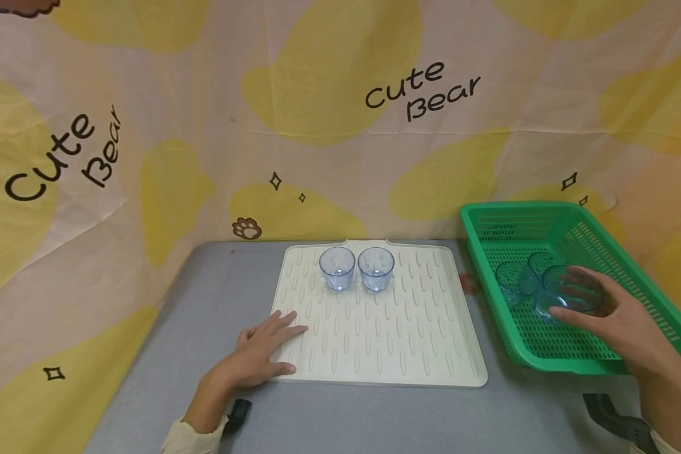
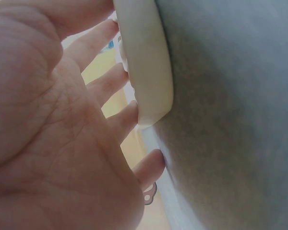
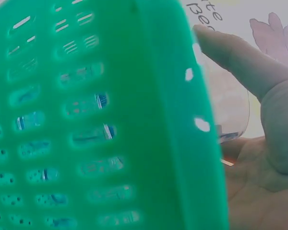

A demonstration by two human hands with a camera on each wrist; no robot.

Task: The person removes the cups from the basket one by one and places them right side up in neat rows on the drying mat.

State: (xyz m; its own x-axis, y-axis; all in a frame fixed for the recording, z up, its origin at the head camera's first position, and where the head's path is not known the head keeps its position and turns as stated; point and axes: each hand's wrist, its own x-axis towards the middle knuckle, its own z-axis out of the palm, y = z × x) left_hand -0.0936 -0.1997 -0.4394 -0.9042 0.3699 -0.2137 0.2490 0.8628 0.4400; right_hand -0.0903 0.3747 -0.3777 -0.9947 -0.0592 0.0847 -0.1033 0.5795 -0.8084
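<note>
In the head view my right hand (image 1: 630,318) grips a clear bluish glass (image 1: 570,290) by its sides, inside the green basket (image 1: 522,350). Two more glasses stand beside it there, a left one (image 1: 511,280) and a rear one (image 1: 545,263). The right wrist view shows that hand (image 3: 259,191) around the glass (image 3: 230,100), partly behind the basket wall. My left hand (image 1: 261,353) rests with spread fingers on the left edge of a cream ridged mat (image 1: 386,353). Two glasses stand upright side by side on the mat, one left (image 1: 337,270), one right (image 1: 376,270).
A grey table (image 1: 204,302) lies under the mat and basket. Behind it hangs a patterned yellow and pink cloth (image 1: 318,126). A small red thing (image 1: 468,284) lies between the mat and the basket.
</note>
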